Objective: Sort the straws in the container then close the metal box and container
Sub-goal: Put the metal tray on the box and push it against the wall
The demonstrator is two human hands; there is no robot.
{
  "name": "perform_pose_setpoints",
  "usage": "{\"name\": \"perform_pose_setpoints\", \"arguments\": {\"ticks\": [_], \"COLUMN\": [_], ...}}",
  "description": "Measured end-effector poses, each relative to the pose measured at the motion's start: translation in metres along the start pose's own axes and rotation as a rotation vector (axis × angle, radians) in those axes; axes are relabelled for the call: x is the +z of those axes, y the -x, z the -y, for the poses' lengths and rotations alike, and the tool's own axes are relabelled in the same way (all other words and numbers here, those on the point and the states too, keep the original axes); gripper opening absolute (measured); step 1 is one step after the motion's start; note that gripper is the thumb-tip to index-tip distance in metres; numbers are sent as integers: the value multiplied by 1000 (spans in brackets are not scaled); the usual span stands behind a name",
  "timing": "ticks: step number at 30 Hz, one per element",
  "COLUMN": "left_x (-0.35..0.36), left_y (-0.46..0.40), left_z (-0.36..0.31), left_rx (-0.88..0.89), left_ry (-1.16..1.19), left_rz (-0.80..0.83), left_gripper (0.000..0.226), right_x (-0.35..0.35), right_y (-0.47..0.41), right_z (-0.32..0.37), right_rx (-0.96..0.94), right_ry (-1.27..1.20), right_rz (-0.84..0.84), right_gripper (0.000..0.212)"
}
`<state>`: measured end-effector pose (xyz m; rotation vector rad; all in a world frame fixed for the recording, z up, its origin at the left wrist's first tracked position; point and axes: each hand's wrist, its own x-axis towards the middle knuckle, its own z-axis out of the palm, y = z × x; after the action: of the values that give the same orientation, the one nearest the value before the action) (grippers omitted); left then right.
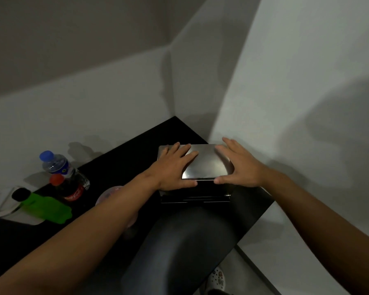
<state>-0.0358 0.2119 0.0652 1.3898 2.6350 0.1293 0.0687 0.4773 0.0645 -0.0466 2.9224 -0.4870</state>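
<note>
A metal box (205, 161) with a shiny lid stands on the black table (119, 158) near the wall corner. My left hand (173, 167) lies flat on the left part of the lid, fingers spread, thumb on the front edge. My right hand (239, 165) rests at the lid's right side, fingers apart, thumb at the front edge. The lid looks down on the box. A pale round container (109, 193) sits left of the box, mostly hidden under my left forearm. No straws are visible.
At the table's left stand a water bottle (58, 165) with a blue cap and a cola bottle (69, 189) with a red cap. A green object (45, 206) lies on a white item. Walls close in behind and to the right. My leg is below the table edge.
</note>
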Motion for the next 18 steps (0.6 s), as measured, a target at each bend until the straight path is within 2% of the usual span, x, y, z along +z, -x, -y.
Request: {"name": "perform_pose_setpoints", "arguments": {"ticks": [3, 5, 10, 13, 18], "left_x": [-13, -19, -18, -13, -10], "left_y": [-14, -22, -27, -26, -25], "left_z": [10, 14, 20, 24, 26], "left_rx": [-39, -29, 75, 89, 102], "left_ry": [10, 16, 22, 30, 30], "left_rz": [121, 168, 111, 90, 88], "left_gripper": [128, 135, 127, 126, 127], "right_x": [-16, -20, -10, 1, -1], "right_y": [-10, -15, -13, -10, -11], "right_z": [-5, -6, -9, -10, -10], "right_rx": [10, -14, -46, -63, -36], "right_ry": [-5, 8, 80, 14, 8], "right_rz": [133, 125, 18, -30, 23], "right_gripper": [135, 135, 129, 125, 130]}}
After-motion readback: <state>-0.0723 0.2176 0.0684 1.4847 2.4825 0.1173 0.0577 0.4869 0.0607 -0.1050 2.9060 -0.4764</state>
